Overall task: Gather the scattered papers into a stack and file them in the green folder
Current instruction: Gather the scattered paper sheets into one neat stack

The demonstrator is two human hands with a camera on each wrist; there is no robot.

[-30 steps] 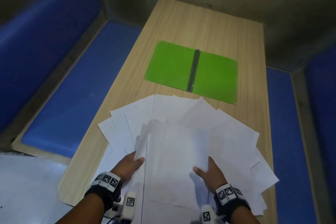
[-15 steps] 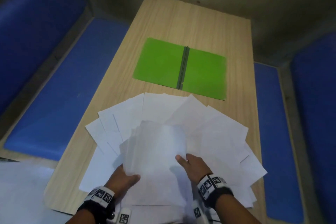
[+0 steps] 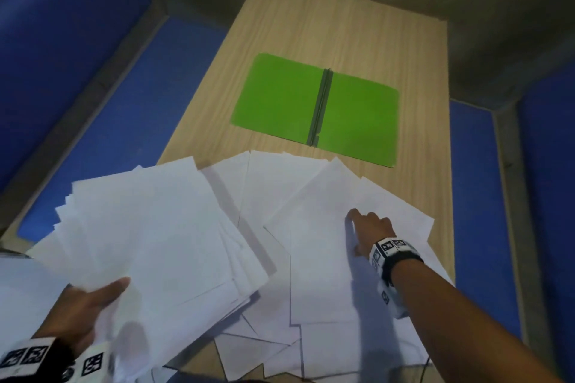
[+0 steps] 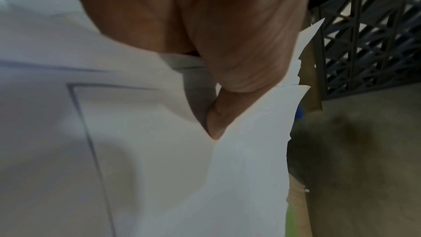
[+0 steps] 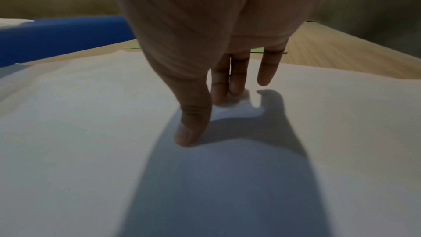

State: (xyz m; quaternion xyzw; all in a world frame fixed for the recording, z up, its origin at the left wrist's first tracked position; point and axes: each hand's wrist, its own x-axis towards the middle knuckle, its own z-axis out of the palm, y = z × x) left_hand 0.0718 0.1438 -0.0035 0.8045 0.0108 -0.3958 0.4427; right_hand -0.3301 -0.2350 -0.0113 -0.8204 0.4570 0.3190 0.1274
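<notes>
My left hand (image 3: 84, 308) grips a fanned bundle of white papers (image 3: 149, 236), lifted over the table's near left; its thumb (image 4: 218, 120) lies on top of the bundle. More loose white sheets (image 3: 314, 258) lie spread on the wooden table. My right hand (image 3: 367, 230) reaches out over them with straight fingers, and its fingertips (image 5: 191, 132) press on a sheet (image 5: 91, 132). The green folder (image 3: 280, 96) lies open and flat farther back, its dark spine down the middle, with nothing in it.
The wooden table (image 3: 342, 25) runs away from me, with blue padded benches on the left (image 3: 109, 109) and on the right (image 3: 473, 196). A grey wall stands behind the table. A metal lattice (image 4: 369, 33) shows in the left wrist view.
Both hands held the bundle near the middle before. Now the left hand alone carries it off to the left, and the right hand has let go and reached forward onto the loose sheets.
</notes>
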